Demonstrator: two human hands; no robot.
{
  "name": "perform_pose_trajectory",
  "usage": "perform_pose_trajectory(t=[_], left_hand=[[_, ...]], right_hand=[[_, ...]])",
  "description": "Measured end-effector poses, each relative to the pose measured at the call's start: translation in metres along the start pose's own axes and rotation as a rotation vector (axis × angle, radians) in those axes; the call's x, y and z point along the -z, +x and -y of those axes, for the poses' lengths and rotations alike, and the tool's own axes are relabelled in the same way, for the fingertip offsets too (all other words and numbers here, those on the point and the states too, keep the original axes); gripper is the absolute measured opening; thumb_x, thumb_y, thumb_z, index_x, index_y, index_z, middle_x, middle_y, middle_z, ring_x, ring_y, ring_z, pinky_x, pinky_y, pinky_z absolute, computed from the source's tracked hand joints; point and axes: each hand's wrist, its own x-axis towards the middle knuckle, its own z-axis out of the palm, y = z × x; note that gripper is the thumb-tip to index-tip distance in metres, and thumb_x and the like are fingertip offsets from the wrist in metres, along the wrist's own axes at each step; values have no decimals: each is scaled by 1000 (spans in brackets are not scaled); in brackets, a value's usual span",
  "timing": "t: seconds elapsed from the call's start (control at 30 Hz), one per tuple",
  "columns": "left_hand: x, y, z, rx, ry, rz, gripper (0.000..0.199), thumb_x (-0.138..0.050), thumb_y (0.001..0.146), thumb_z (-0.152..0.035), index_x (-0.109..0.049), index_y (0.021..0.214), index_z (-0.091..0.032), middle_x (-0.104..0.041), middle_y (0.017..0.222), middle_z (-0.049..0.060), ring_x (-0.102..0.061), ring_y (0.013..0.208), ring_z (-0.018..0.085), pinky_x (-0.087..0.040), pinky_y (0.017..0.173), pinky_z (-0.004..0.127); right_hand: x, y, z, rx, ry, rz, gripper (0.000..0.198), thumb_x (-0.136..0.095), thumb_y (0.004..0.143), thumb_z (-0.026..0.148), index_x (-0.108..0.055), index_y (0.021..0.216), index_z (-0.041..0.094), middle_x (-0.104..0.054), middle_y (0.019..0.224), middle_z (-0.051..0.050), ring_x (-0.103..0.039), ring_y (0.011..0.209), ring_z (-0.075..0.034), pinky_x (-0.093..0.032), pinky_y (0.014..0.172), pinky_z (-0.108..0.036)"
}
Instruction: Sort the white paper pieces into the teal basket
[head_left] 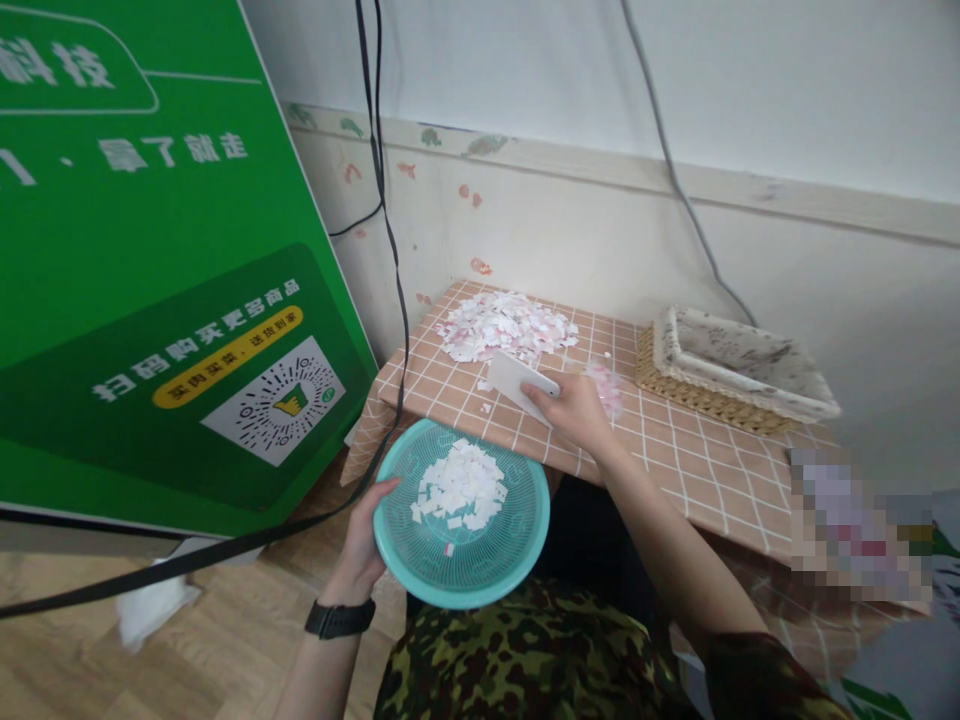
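Observation:
My left hand point(367, 535) grips the rim of a round teal plastic strainer basket point(514, 545), held just below the table's front edge. Small white paper pieces point(465, 487) lie in the basket, with one red-and-white bit nearer its front. Over the tabletop, my right hand point(574, 408) is closed around a flat white scraper point(517, 385), its thumb on top. The scraper's far edge is close to a spread pile of white and pinkish paper pieces point(506, 325). A few stray bits lie between pile and edge.
A brown checked cloth covers the table point(675, 460). On it are a cloth-lined wicker basket point(712, 400) at right and a clear plastic bag point(604, 388). A green sign panel point(172, 300) stands at left. A black cable point(394, 260) hangs down before the table's left corner.

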Motion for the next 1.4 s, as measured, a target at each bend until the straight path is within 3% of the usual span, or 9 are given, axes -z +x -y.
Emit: perform_pose_trajectory(t=[0.27, 0.5, 0.7, 0.83, 1.1, 1.4], left_hand=[[-3, -2, -1, -5, -13, -12, 16, -63, 69, -18, -68, 82, -10, -73, 72, 9, -68, 66, 25, -54, 65, 35], [-4, -2, 0, 16, -12, 6, 17, -63, 70, -19, -68, 83, -10, -73, 72, 9, -68, 65, 25, -55, 64, 36], [-4, -1, 0, 12, -20, -4, 16, -63, 70, -18, -68, 83, -11, -73, 73, 9, -67, 63, 23, -54, 62, 34], [-3, -1, 0, 25, -23, 2, 14, -63, 70, -19, -68, 81, -11, -72, 69, 7, -66, 59, 22, -54, 60, 33], [-3, -2, 1, 2, -11, 1, 14, -63, 70, -19, -68, 80, -11, -72, 70, 8, -66, 60, 21, -53, 61, 32], [4, 2, 3, -17, 3, 14, 16, -64, 71, -20, -68, 83, -10, -73, 74, 8, -66, 64, 21, -53, 64, 32]], right_hand=[[19, 6, 1, 43, 3, 99, 30, -53, 79, 36, -56, 56, 16, -52, 51, 1, -41, 45, -9, -24, 46, -25], [17, 16, 4, 142, 2, 174, 25, -50, 81, 32, -60, 63, 18, -55, 55, 1, -45, 51, -10, -27, 50, -24], [38, 23, 4, 158, -126, 217, 20, -55, 78, 30, -62, 65, 17, -59, 58, -2, -48, 53, -11, -28, 51, -25], [39, 14, 7, 114, -168, 159, 22, -54, 78, 32, -63, 65, 18, -60, 58, -3, -49, 53, -12, -28, 51, -26], [1, -21, 5, -22, 4, 46, 26, -50, 83, 36, -67, 75, 17, -65, 64, -4, -54, 54, -14, -29, 50, -25], [9, -24, -14, -58, -106, -95, 27, -48, 84, 35, -65, 73, 17, -63, 62, -5, -53, 54, -16, -29, 51, -27]])
